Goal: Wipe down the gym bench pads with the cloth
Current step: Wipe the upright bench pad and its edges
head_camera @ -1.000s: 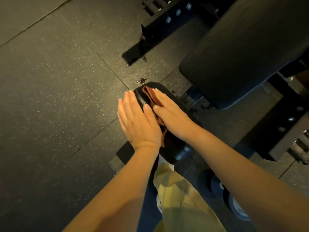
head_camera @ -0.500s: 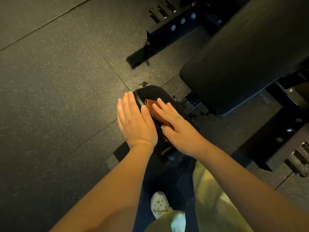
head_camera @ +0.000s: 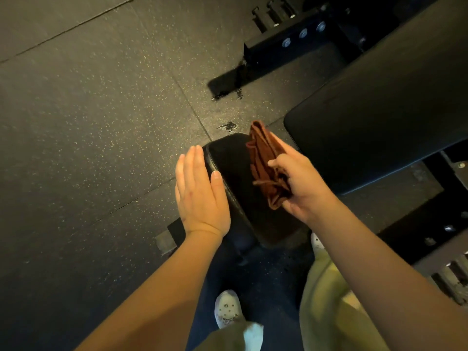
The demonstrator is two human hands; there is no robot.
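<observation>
A small black bench pad (head_camera: 239, 178) sits low in the middle of the view. My left hand (head_camera: 200, 193) lies flat with fingers together against the pad's left edge, holding nothing. My right hand (head_camera: 301, 186) grips a folded rust-brown cloth (head_camera: 264, 163), lifted off the pad's right side, its far end pointing away from me. The large black bench pad (head_camera: 385, 110) slopes across the upper right.
Dark speckled rubber floor tiles (head_camera: 88, 135) fill the left. A black steel frame with bolts (head_camera: 301, 34) stands at the top. More frame parts (head_camera: 443, 249) lie at the right. My white shoes (head_camera: 228, 310) and light trousers (head_camera: 329, 312) are below.
My right hand was pressing the cloth flat on the small pad; it has now lifted off to the right with the cloth gripped. My left hand has stayed at the pad's left edge.
</observation>
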